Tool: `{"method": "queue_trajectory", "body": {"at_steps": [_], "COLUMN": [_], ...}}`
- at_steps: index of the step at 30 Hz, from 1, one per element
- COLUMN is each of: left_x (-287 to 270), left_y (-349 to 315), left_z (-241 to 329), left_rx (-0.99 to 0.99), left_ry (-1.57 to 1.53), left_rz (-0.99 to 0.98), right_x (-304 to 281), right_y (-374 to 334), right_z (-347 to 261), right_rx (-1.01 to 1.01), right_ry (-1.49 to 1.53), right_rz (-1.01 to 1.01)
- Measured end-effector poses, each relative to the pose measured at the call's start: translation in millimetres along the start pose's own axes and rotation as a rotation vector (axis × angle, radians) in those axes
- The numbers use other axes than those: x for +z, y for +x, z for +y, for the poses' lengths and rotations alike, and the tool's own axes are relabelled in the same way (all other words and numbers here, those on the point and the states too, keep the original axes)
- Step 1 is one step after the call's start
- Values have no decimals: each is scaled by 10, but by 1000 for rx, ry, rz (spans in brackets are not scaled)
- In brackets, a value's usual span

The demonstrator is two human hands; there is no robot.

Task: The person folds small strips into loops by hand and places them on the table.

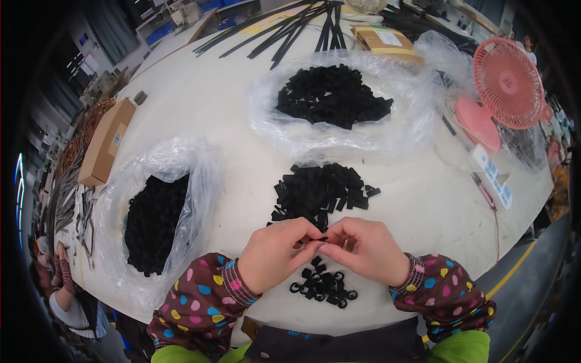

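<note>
Left hand (pixel 275 251) and right hand (pixel 372 253) are pinching a small black strip (pixel 323 239) between them, dial centre | apparently bending it into a loop; next move likely calling for aligned ends | matte, cloth-like flat pieces (pixel 321 190) lying at twelve o'clock, curled rings (pixel 328 280) sitting at six, crinkly clear bag (pixel 204 187) sagging at nine

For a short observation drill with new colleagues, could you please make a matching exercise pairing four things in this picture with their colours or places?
Things:
1. Fan
2. Long cardboard box
3. Small black loops
4. Black piece

Matches:
A. Between the spotted sleeves
B. At the fingertips of the left hand and right hand
C. Pink
D. Left side of the table

Pairs: 1-C, 2-D, 3-A, 4-B
</note>
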State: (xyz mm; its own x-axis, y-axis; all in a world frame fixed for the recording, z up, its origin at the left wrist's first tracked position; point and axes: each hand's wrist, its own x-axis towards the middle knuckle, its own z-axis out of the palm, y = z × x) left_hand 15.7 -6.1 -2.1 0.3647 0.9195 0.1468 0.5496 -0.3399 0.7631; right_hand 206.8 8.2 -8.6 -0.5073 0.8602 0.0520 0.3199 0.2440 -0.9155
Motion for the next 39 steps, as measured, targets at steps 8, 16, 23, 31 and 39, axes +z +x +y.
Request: {"method": "queue_trajectory", "body": {"at_steps": [8, 16, 23, 31, 39], "left_x": [-77, -40, -127, -21, 70], "left_y": [9, -22, -60, -61, -76], "left_z": [32, -19, -80, -141, -29], "left_rx": [-222, -253, -298, -252, 418], "left_ry": [-401, -525, -674, -799, 273], "left_rz": [-155, -193, -325, -361, 249], "right_x": [-36, -11, 16, 58, 70], "right_y": [-5, -74, -106, -151, -90], "right_z": [-16, 6, -23, -15, 69], "right_rx": [-16, -275, -306, -285, 110], "right_ry": [156, -104, -86, -108, 508], "right_rz": [70, 124, 129, 113, 61]}}
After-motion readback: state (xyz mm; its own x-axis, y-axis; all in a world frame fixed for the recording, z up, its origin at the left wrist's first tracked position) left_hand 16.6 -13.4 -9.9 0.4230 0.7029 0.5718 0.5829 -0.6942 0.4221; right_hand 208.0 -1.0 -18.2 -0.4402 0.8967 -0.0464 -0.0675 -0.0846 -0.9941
